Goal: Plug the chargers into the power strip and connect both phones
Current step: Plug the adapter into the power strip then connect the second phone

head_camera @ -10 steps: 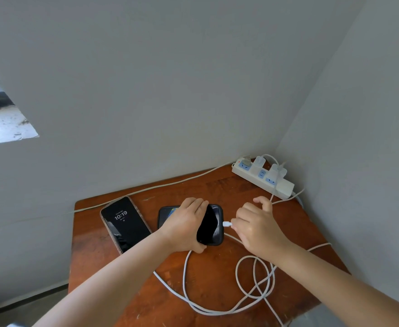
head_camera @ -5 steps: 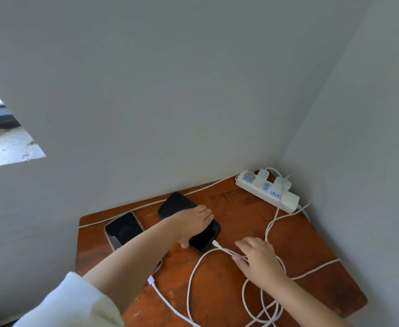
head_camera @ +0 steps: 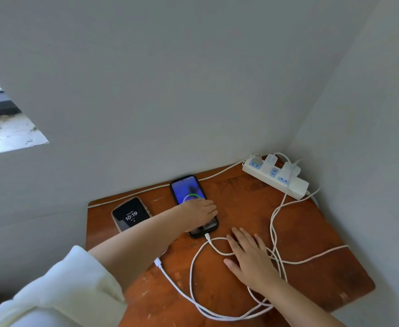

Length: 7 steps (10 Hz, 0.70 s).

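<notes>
1. While the left hand (head_camera: 199, 212) lies palm-down across the middle of the dark-cased phone (head_camera: 189, 191), its fingers are pressed together and flat on the screen, tips pointing right, reaching just past the phone's right edge; no grip around it.
2. That phone lies flat on the wooden table (head_camera: 311, 232), screen lit blue with a green ring, a white cable plug (head_camera: 207, 237) seated in its near end.
3. Right hand (head_camera: 250, 258) is flat on the table, fingers spread and holding nothing, resting over the white cable (head_camera: 193, 267) loops; fingertips just beside the plug, not touching the phone.
4. Second phone (head_camera: 130, 215) sits left of the first, apart from both hands, showing 10:19; the left forearm covers its near end, so hard to tell if it's cabled.
5. A loose-looking white connector (head_camera: 157, 263) lies by the left forearm.
6. Power strip (head_camera: 275, 177) sits at the far right corner with two white chargers (head_camera: 288, 169) plugged in.
</notes>
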{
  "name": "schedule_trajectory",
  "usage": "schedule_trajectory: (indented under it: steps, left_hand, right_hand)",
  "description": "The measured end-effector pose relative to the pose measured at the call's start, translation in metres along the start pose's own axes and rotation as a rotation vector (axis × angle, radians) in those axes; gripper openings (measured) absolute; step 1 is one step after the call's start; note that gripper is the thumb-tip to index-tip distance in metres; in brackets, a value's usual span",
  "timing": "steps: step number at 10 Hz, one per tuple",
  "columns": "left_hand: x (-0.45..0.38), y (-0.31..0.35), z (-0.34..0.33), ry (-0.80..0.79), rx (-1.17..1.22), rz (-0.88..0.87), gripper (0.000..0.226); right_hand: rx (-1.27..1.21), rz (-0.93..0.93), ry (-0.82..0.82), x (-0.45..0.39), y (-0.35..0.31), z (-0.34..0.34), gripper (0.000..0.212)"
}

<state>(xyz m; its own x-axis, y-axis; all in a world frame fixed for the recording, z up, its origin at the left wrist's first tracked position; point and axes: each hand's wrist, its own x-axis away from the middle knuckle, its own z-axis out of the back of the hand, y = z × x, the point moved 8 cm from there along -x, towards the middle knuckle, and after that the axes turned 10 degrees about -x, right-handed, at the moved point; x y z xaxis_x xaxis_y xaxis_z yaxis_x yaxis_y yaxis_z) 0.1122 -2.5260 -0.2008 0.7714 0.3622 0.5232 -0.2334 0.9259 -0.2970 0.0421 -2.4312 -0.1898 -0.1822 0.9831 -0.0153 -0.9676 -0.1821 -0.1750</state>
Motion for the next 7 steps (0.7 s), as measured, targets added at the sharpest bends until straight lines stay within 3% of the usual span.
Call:
schedule_trajectory:
  steps: [2, 3, 5, 7]
  left_hand:
    - [0.067, 0.013, -0.009, 0.236, 0.561, 0.458, 0.062]
    - [0.098, 0.045, -0.033, 0.251, 0.722, 0.699, 0.057]
    - [0.087, 0.087, -0.053, 0.127, 0.77, 0.86, 0.064]
    - [0.086, 0.094, -0.059, 0.185, 0.743, 0.906, 0.064]
  right_hand:
    - [-0.057, -0.102, -0.071, 0.005, 0.002, -0.006, 0.052]
    - [-0.076, -0.085, -0.055, 0.005, 0.001, -0.007, 0.045]
    - [-0.163, -0.087, -0.033, 0.004, 0.005, -0.018, 0.049]
    - [-0.234, -0.103, -0.123, 0.004, 0.009, -0.027, 0.052]
